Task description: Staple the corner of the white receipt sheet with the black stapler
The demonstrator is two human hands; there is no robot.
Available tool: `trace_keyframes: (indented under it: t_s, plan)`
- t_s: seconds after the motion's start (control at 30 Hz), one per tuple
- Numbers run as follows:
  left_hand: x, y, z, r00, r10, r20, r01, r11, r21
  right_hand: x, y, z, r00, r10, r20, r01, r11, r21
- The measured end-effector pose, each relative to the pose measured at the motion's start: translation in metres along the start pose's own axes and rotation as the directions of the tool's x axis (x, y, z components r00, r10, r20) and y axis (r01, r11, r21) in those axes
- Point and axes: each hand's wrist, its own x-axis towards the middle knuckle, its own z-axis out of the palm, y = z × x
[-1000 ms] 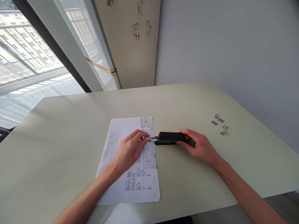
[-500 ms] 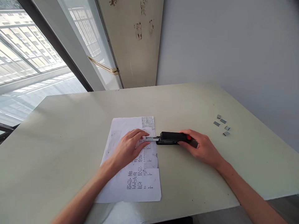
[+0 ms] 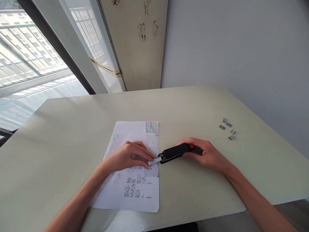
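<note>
A black stapler (image 3: pixel 175 152) with a red part lies tilted at the right edge of a printed paper sheet (image 3: pixel 142 199), its left end lower in the view. My right hand (image 3: pixel 205 154) is closed round the stapler's rear end. From the front end a narrow metal slide (image 3: pixel 154 161) sticks out over the sheet. The thumb and fingers of my left hand (image 3: pixel 131 157) close on the tip of that slide, and the fingers partly hide it. Beneath my left hand, part of the print is covered.
Several small grey staple strips (image 3: pixel 225 127) lie to the right on the pale table (image 3: pixel 79 138). A grey wall (image 3: pixel 229 42) borders the table's right side. Behind the far edge are a stained panel (image 3: pixel 140 61) and a window (image 3: pixel 31 51).
The stapler has turned from level to slanting, its front end coming nearer to me. My left hand moved down and left with the slide's tip. The sheet's lower part has swung left.
</note>
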Motion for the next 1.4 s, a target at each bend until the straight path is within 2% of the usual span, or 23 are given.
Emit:
trace_keyframes:
  t_s: [0.17,0.37,0.57,0.8,1.2,1.4]
  plan:
    - [0.001,-0.002,0.001,0.997,-0.045,-0.055,0.049,0.996,0.078,0.001,0.003,0.001,1.000,-0.001,0.002,0.001,1.000,-0.008]
    - [0.013,-0.006,0.008,0.989,0.105,-0.105,-0.077,0.967,0.243,0.002,0.007,0.003,1.000,-0.028,0.002,0.028,1.000,-0.003]
    - [0.031,-0.010,0.017,0.974,0.219,-0.059,-0.180,0.905,0.386,0.002,0.008,0.005,0.999,-0.030,0.017,0.029,0.999,0.029]
    - [0.046,-0.009,0.018,0.967,0.255,-0.016,-0.217,0.855,0.471,0.000,0.006,0.006,0.999,-0.035,0.004,0.035,0.999,0.003]
    - [0.053,-0.014,0.017,0.953,0.302,0.031,-0.265,0.775,0.573,-0.004,0.008,0.009,1.000,-0.020,-0.012,0.020,0.999,-0.027]
    - [0.045,-0.009,0.017,0.955,0.295,0.021,-0.249,0.764,0.596,-0.005,0.004,0.011,1.000,-0.007,-0.029,0.007,1.000,0.000]
